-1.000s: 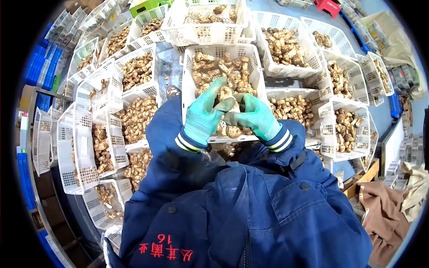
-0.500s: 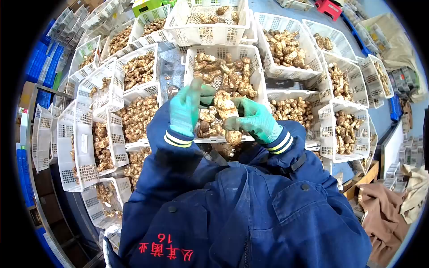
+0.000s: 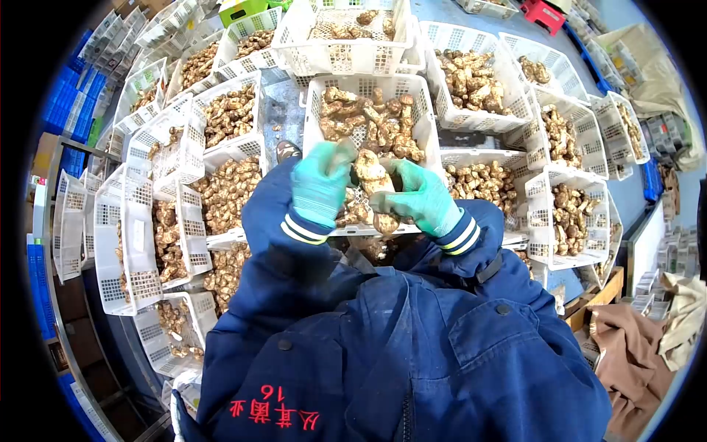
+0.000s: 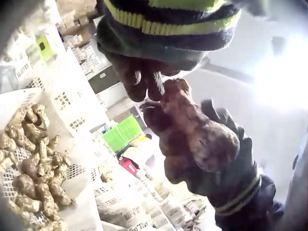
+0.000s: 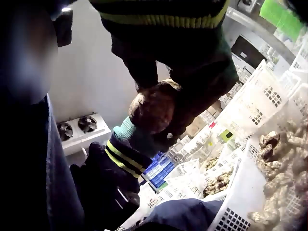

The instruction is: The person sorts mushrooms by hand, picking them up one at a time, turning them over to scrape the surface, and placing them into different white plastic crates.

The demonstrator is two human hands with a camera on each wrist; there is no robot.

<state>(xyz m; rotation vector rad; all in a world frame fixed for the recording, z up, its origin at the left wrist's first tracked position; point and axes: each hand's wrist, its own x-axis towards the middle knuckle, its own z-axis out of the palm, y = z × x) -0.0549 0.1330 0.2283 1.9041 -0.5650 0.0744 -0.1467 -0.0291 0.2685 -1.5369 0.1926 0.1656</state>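
My right hand [image 3: 420, 195], in a green glove, grips a large, earth-stained mushroom [image 3: 370, 173] over a white crate [image 3: 314, 121] of similar mushrooms. In the left wrist view the mushroom's thick round end [image 4: 219, 144] lies toward the right wrist, while its narrower end points to the left hand. The gloved left hand [image 3: 322, 184] is blurred close to the mushroom's left side in the head view. Its fingertips [image 4: 156, 86] are right at the narrow end; I cannot tell whether they pinch anything. Dark shadow hides much of the right fingers in the right wrist view.
White perforated crates of mushrooms stand close on both sides, such as one at the left [image 3: 140, 243] and one at the right [image 3: 541, 221]. Another crate [image 3: 346, 55] sits higher behind the front one. A red stool [image 3: 541, 15] and brown cloth [image 3: 630, 361] lie farther off.
My left hand moved left off the mushroom, its fingers raised, then came back down toward its side. The right hand keeps its grip, with the mushroom now more exposed.
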